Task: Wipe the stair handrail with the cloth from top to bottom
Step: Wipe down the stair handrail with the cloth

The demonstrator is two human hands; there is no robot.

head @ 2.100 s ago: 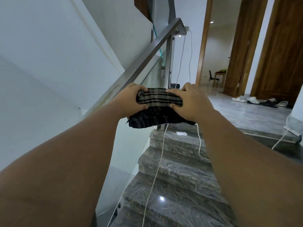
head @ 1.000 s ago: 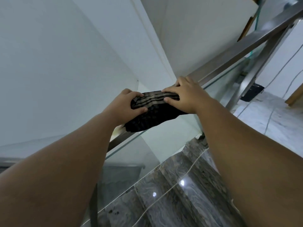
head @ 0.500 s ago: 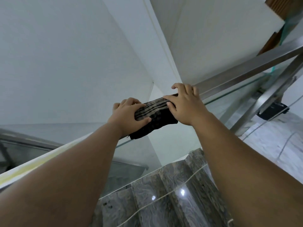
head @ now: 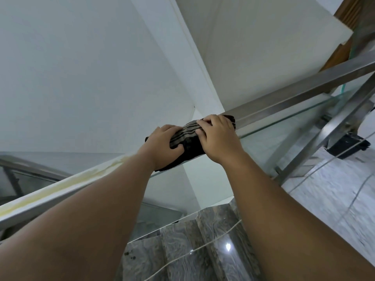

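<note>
1. Head view: we see the rail (head: 300,94) as a long, square-edged bar of brushed metal. Its long axis slants from upper right down to lower left, above a glass panel (head: 269,138).
2. The cloth (head: 187,138) is dark, soft and striped. It is folded over the rail between our hands, about midway along the visible run.
3. Our left hand (head: 162,145) grips the cloth's lower end, and our right hand (head: 218,136) presses on its upper end, fingers curled over the rail.
4. The unwiped run lies down-left of our left hand, which is nearer to it. A yellowish stain (head: 85,177) streaks the rail there, so we judge the next stroke runs along the axis toward it.
5. Below us are glossy marble steps (head: 194,246), with a thin white cord (head: 203,247) lying across them.
</note>
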